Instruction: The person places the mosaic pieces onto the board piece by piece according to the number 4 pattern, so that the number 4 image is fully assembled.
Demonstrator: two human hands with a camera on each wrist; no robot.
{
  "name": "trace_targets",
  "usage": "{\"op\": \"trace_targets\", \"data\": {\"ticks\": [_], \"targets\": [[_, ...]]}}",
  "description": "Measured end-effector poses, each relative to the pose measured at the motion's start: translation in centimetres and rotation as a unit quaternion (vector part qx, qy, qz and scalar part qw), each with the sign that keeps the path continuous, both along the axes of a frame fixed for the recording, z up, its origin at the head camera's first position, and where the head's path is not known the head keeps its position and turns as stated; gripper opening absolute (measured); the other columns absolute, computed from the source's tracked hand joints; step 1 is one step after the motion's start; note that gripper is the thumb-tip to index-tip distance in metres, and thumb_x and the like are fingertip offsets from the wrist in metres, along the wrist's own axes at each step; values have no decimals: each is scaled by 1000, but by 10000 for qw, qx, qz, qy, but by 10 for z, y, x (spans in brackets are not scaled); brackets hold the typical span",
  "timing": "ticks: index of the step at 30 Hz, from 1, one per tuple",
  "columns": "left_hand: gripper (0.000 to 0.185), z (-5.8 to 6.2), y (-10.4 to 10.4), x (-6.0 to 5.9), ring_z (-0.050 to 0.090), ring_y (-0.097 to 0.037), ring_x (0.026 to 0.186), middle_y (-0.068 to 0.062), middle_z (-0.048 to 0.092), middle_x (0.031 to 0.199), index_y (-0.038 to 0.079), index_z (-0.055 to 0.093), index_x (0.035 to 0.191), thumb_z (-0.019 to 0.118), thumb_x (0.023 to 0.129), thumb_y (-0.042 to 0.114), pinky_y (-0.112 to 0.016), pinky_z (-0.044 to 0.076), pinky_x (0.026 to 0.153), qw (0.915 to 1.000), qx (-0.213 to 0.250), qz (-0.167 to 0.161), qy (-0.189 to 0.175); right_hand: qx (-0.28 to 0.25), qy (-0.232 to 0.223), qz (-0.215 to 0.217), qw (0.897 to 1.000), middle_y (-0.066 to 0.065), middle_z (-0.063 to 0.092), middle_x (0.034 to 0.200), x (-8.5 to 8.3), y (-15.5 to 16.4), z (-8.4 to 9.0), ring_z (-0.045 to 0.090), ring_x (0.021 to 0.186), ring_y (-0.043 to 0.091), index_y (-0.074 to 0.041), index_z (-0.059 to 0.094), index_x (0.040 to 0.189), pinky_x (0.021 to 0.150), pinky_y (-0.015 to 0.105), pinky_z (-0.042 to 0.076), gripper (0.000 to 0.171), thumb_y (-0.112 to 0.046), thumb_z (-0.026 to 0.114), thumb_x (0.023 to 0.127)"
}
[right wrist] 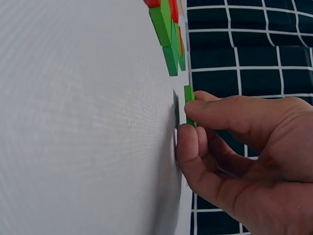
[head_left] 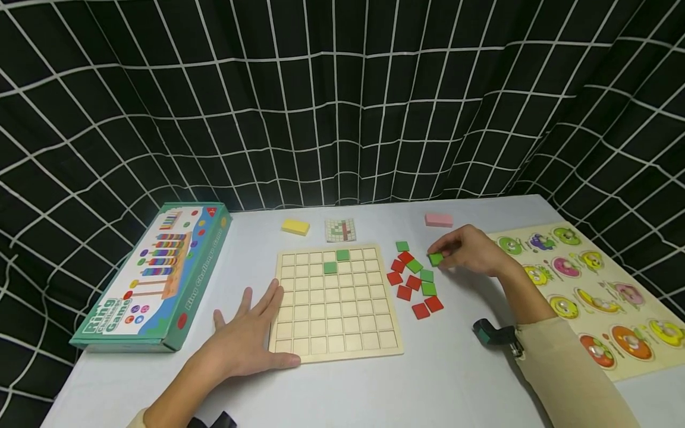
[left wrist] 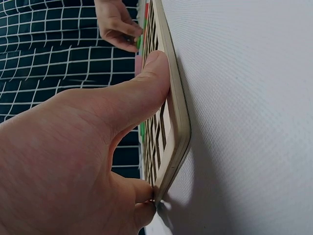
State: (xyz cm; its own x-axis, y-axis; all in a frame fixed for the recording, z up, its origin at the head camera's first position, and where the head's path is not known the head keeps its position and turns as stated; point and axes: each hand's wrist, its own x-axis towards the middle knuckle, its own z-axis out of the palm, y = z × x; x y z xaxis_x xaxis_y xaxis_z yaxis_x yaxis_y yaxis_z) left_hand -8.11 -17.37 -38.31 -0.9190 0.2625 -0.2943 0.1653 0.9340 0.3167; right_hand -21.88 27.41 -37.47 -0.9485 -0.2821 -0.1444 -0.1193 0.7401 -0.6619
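A wooden grid board (head_left: 337, 330) lies in the middle of the white table, with two green tiles (head_left: 336, 261) set in its upper rows. My left hand (head_left: 251, 333) lies flat against the board's left edge, thumb (left wrist: 146, 78) pressed on its rim (left wrist: 178, 117). To the right of the board is a loose pile of red and green tiles (head_left: 414, 282). My right hand (head_left: 471, 249) pinches one green tile (head_left: 436, 258) just above the table at the pile's far right; the right wrist view shows that green tile (right wrist: 189, 100) between thumb and fingers.
A green "Ring Challenge Game" box (head_left: 155, 276) lies at the left. A yellow block (head_left: 295, 226), a small pattern card (head_left: 340, 230) and a pink block (head_left: 439, 220) sit behind the board. A fruit peg puzzle (head_left: 594, 291) lies at the right. A black grid curtain hangs behind.
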Motion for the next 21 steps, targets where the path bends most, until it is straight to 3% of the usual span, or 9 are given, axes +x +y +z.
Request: {"op": "trace_targets", "data": {"ticks": [13,21], "targets": [[134,-1,-1,-1,8,-56,157,-4,9,177,13,16,168,77,70,81,-95,5,98,10000,-19,-9,20,-107,17,-109,9999,14,77,108,6,-24,10,60,91,25,-3,80,113,74,26,53,31,-9,86,83],[133,-1,-1,-1,8,-55,157,-4,7,177,13,16,168,78,70,79,-95,5,99,10000,-21,6,29,-313,-76,-36,9995,15,76,110,4,-46,12,60,91,26,-2,80,112,73,25,54,27,-3,82,85]]}}
